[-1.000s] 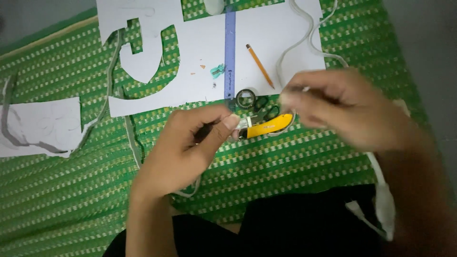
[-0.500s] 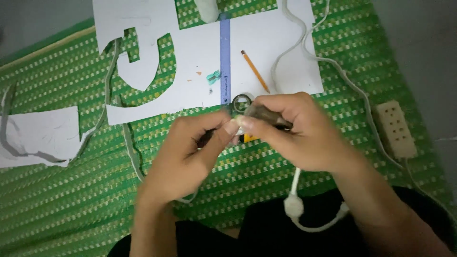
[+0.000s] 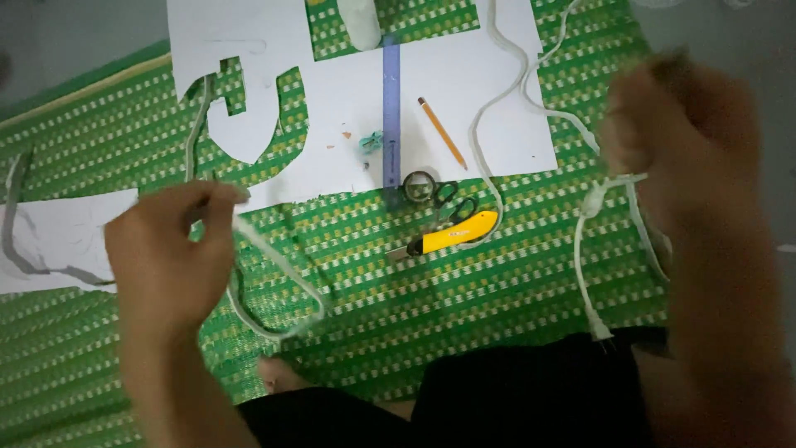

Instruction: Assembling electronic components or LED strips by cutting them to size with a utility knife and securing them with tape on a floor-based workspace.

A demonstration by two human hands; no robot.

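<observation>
Both hands pulled apart with a white cord above the green mat.

Left hand point(image 3: 166, 253) pinches a grey-white cord point(image 3: 274, 274) left of the yellow cutter point(image 3: 452, 236); right hand point(image 3: 680, 141), blurred, closes on the white cable point(image 3: 593, 207) right of it, stretching it out.

The person's left hand point(image 3: 170, 249) and right hand point(image 3: 680, 141) are both bare: no gloves, rings, watch or bracelets show on them, though the right hand is blurred, so small details there cannot be told. Both forearms are bare too, with no sleeve reaching into view down to the lower edge of the frame. Dark, probably black, clothing point(image 3: 531, 398) covers the lap and legs near the front edge of the mat. A bare foot point(image 3: 278, 377) shows just beside that dark cloth.
</observation>
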